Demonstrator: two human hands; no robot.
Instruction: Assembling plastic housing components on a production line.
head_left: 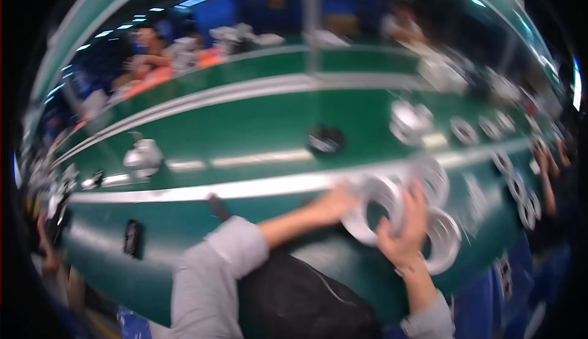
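In front of me a white ring-shaped part (354, 224) is held up between my two hands, with its wide round hole facing me. My left hand (338, 203) grips its left edge; motion blurs those fingers. My right hand (405, 233) is closed on the right edge, thumb near the hole and fingers pointing up. Two more white rings lie on the green bench close to my right hand: one ring (442, 182) behind it, another ring (452, 241) to its right.
A green conveyor belt (263, 121) runs beyond a pale rail (184, 193). It carries a dark round object (326, 140) and white bagged items (410, 121). A black object (131, 238) lies left on the bench. Co-workers sit across and at right, near more rings (517, 187).
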